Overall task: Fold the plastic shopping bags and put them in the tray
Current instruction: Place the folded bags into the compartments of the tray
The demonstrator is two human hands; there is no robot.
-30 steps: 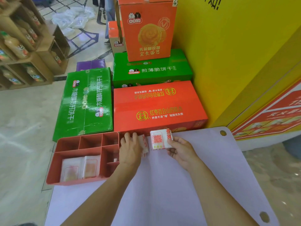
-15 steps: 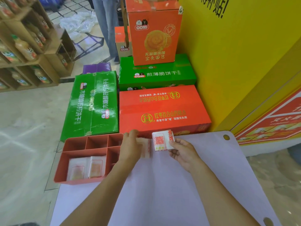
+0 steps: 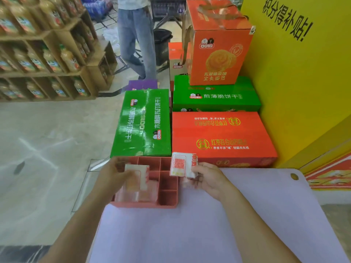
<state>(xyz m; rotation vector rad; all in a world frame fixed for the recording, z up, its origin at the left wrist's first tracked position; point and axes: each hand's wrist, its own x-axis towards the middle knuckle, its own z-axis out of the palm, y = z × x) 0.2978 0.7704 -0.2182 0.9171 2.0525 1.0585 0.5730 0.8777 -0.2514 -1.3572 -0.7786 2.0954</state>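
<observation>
Blur smears the left hand, whose fingers grip a folded bag above the red plastic tray; hazy bags inside can't be counted. Right hand pinches a second bag upright just beside the tray: a thin, crinkly white square printed with a red code.

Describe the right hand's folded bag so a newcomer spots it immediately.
Start at the pale table; its far left corner holds a red compartment tray. At the tray's right edge, the right hand pinches an upright folded bag. Unlike the blurred bag in the left hand, it shows a red QR code square.
</observation>
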